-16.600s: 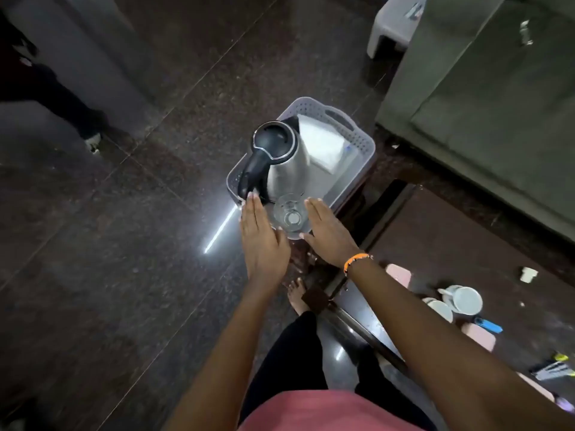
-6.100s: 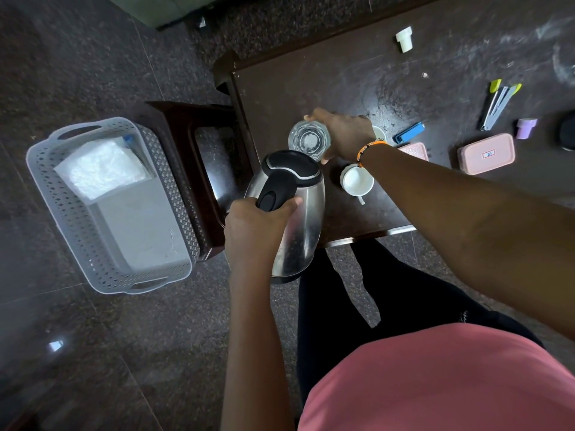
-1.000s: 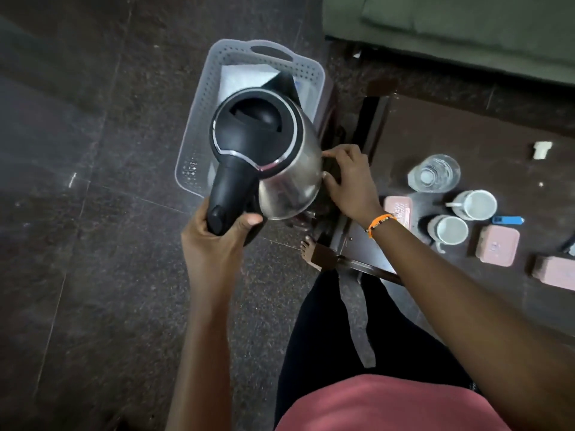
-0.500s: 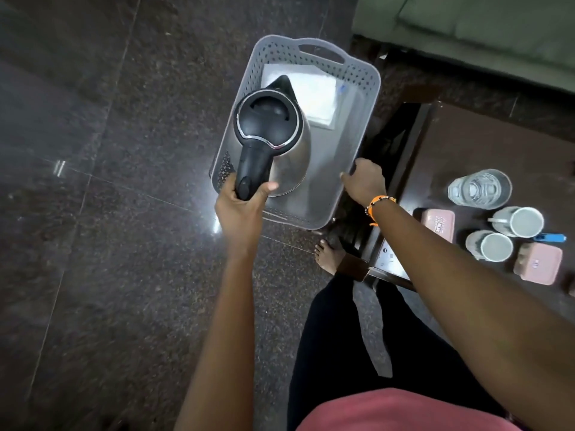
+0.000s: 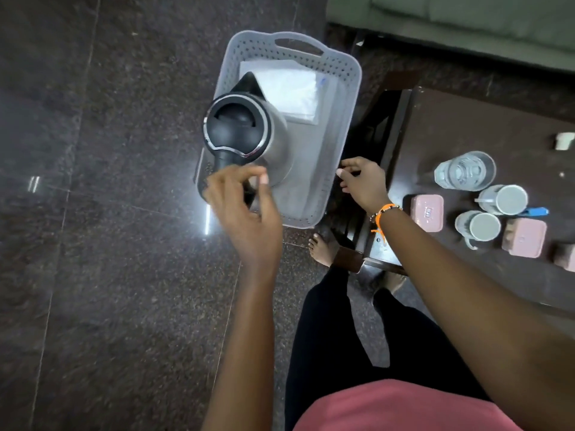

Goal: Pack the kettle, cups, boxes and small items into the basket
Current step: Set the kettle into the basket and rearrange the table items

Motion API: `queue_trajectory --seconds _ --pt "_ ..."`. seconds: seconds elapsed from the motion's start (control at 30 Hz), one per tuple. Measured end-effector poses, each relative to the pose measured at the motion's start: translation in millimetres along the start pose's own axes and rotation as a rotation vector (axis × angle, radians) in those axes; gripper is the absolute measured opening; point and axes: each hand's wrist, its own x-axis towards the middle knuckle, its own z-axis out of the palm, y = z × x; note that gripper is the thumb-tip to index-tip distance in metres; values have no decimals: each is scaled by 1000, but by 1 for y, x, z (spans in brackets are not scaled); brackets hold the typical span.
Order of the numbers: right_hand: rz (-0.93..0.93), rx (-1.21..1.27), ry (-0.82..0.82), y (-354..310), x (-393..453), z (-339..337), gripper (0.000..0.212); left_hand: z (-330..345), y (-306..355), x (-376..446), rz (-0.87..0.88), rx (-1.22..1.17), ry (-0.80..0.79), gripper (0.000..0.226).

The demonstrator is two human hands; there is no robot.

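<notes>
A: On the dark stone floor, left of the table (image 5: 466, 126), stands the grey perforated basket (image 5: 350, 98). Confirm contents.

B: The kettle (image 5: 239, 132) stands upright inside the basket, against its left wall, spout toward the far end. A white folded packet (image 5: 292, 91) lies flat on the basket floor at the far end, partly behind the kettle.

A: State of the left hand (image 5: 245, 213)?

B: Above the near left corner of the basket, just over the black kettle handle. Fingers curled loosely, thumb tip close to the forefinger. Whether it touches the handle cannot be told; the handle's lower part is hidden behind the hand.

A: Right hand (image 5: 364, 185)?

B: At the right rim of the basket, near end. Fingers loosely spread and bent, holding nothing. Contact with the rim cannot be confirmed. An orange wristband (image 5: 384, 213) sits on that wrist.

A: Items on the table?

B: A clear glass (image 5: 465, 171), two white cups (image 5: 502, 199) (image 5: 477, 227), the nearest pink box (image 5: 426, 211) and a second pink box (image 5: 524, 236), all grouped close together. A blue item (image 5: 536, 211) lies just beside the farther cup. A small white object (image 5: 564, 140) sits apart, toward the far edge.
</notes>
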Motion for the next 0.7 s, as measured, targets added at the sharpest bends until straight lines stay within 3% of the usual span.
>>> queue_trajectory --seconds 0.07,0.2,0.33,0.43,0.53,0.7 --pt "-42 -45 51 15 -4 -19 23 20 18 -14 13 -96 -202 10" --pt "-107 -356 213 56 -1 -75 24 66 36 -48 -166 -174 -677 18" --pt "-59 -583 313 91 16 -133 58 111 37 -74 -253 -129 -958 22" --pt "5 -694 243 109 32 -163 84 142 42 -90 -401 -105 -984 21" --pt "77 -723 90 121 50 -184 95 167 49 -108 -479 -68 -932 21" --pt "-39 -709 29 135 69 -203 81 203 68 -139 -506 -12 -945 21"
